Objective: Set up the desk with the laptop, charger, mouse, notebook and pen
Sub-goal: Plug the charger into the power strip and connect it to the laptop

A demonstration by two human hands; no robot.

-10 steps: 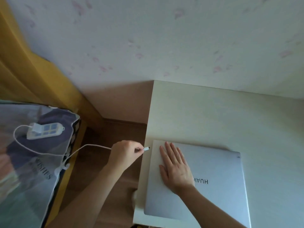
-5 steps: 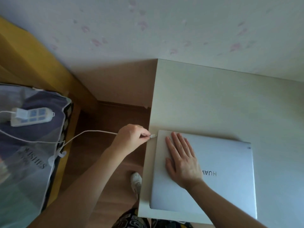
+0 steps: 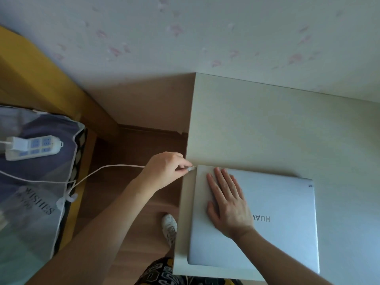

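Left hand point(image 3: 166, 169) pinching charger plug point(image 3: 190, 168) at laptop point(image 3: 283, 219) edge.

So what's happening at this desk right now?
A person is plugging a charger into a closed silver laptop that lies on the white desk. The left hand pinches the cable's plug at the laptop's left edge; whether it is seated cannot be told. The right hand presses flat on the lid. The white cable runs left toward a power strip.
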